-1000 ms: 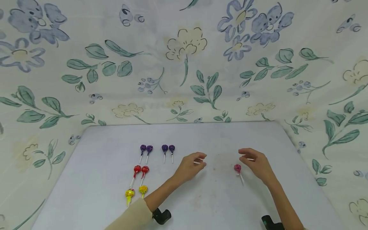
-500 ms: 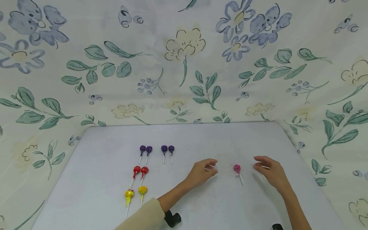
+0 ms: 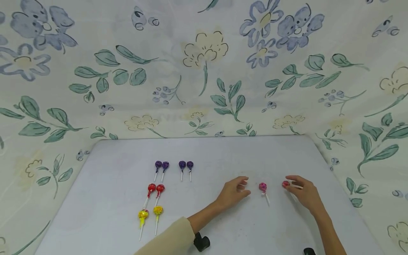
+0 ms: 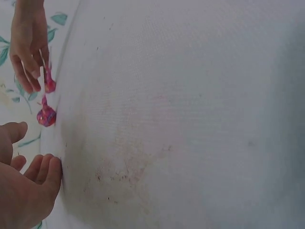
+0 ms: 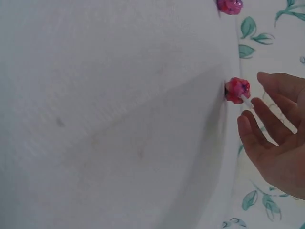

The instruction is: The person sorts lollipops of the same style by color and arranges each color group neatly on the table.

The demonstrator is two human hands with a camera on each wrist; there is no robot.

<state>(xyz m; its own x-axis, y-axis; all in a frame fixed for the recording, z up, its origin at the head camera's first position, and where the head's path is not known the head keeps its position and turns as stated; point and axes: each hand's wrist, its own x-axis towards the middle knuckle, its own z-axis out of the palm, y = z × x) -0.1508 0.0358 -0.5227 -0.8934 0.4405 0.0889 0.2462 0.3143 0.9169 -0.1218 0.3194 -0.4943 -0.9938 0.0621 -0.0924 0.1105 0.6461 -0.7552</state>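
Note:
Two pink-wrapped lollipops lie on the white table's right half. The left lollipop (image 3: 262,187) lies between the hands, its white stick toward the front. My left hand (image 3: 233,192) is just left of it, fingers loosely bent with nothing in them; in the left wrist view its fingertips point toward the pink candy head (image 4: 46,116). My right hand (image 3: 305,194) hovers at the right lollipop (image 3: 285,184), partly covering its stick. In the right wrist view the fingers are spread around that lollipop's stick (image 5: 246,100), thumb and fingers apart.
To the left lie purple lollipops (image 3: 182,164) in two pairs, two red lollipops (image 3: 160,188) and two yellow lollipops (image 3: 158,210). A flower-patterned cloth (image 3: 204,106) hangs behind the white table (image 3: 127,152).
Both hands have moved to the right. The right hand has gone from beside the left pink lollipop to the right one, whose head now shows. The left hand has come closer to the left pink lollipop.

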